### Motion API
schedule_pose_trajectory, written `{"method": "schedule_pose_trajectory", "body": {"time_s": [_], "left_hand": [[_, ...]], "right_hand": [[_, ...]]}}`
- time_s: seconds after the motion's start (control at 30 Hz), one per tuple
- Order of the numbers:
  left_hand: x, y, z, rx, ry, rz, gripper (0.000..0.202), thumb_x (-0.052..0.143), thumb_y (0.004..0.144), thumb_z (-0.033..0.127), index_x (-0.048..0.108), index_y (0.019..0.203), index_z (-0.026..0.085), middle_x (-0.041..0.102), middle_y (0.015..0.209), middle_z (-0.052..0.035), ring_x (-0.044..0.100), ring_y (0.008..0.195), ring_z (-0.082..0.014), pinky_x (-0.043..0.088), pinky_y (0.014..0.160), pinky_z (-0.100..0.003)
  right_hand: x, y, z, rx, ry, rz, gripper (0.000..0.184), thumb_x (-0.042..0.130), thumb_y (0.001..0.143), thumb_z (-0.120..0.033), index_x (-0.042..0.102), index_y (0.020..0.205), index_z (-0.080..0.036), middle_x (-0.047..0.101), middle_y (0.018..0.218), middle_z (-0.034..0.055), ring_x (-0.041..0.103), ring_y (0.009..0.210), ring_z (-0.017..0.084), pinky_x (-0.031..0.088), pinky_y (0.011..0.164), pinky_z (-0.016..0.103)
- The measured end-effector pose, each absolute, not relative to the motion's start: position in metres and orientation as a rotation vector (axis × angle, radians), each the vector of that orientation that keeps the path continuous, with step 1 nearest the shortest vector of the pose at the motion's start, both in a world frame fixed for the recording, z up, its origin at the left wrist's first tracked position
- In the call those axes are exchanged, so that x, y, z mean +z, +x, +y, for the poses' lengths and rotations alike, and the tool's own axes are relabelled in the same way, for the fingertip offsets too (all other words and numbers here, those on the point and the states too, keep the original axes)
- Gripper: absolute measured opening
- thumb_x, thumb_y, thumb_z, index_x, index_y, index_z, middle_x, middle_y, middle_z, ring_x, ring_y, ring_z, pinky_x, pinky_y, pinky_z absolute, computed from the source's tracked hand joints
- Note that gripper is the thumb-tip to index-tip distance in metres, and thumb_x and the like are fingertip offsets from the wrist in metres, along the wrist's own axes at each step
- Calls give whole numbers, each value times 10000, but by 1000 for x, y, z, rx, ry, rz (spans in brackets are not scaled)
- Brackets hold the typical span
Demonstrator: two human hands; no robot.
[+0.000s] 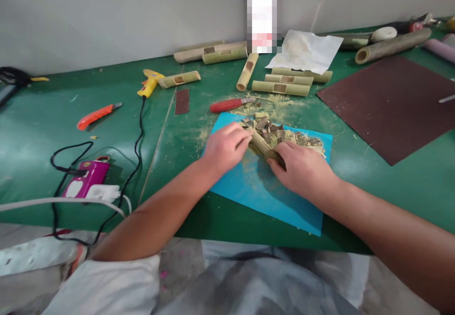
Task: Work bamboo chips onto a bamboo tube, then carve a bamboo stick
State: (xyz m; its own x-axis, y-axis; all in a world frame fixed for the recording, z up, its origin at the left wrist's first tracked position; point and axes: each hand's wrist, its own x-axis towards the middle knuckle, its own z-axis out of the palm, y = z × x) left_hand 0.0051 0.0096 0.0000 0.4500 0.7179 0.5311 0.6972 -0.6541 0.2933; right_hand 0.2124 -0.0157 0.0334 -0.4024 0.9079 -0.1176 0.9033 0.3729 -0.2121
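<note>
Both my hands hold one short bamboo tube [262, 144] that lies tilted over a blue sheet [263, 194]. My left hand [224, 148] is closed round its upper end, and my right hand [302, 168] is closed round its lower end. A pile of wood chips and shavings [284, 135] lies on the sheet just beyond the tube. A red-handled knife [229, 105] rests on the green table [53, 130] just behind the sheet.
Several cut bamboo tubes [280, 87] lie at the back, with a yellow glue gun [149, 82], an orange cutter [96, 115], white paper [305, 51] and brown sandpaper [394, 104]. A pink power strip [87, 178] with cables sits at the front left.
</note>
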Motion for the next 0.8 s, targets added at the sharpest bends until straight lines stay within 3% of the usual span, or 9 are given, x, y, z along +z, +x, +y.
{"method": "schedule_pose_trajectory", "body": {"time_s": [0.17,0.23,0.37,0.47,0.8], "left_hand": [[0,5,14,989,2700,1170,258,536,1028,274,753,971,148,700,830,-65,669,769,-160,522,682,-256],[0,5,15,1075,2652,1310,255,549,1020,264,754,962,123,702,842,-81,668,774,-167,523,689,-265],[-1,5,13,875,2727,1154,282,503,1044,291,754,1074,166,706,842,-60,665,765,-156,518,679,-254],[-2,6,16,999,2663,1284,258,535,1025,263,758,1006,135,716,882,-82,678,806,-171,538,721,-271],[-2,6,15,954,2641,1195,259,520,1032,277,748,1041,154,708,880,-75,669,803,-161,542,720,-271]], "right_hand": [[33,213,-15,406,-1702,-2569,248,465,1003,-328,647,984,-160,709,999,108,654,829,215,305,606,316],[32,213,-14,412,-1704,-2564,247,476,998,-343,643,977,-162,707,989,104,653,828,216,300,603,317],[31,213,-15,421,-1705,-2575,244,478,995,-341,641,967,-162,703,971,102,651,822,217,295,604,321],[32,213,-15,418,-1725,-2565,247,478,995,-344,640,967,-161,701,979,106,655,839,226,290,602,323],[31,213,-14,419,-1734,-2567,240,477,995,-339,633,973,-158,698,989,104,657,842,227,280,600,327]]}}
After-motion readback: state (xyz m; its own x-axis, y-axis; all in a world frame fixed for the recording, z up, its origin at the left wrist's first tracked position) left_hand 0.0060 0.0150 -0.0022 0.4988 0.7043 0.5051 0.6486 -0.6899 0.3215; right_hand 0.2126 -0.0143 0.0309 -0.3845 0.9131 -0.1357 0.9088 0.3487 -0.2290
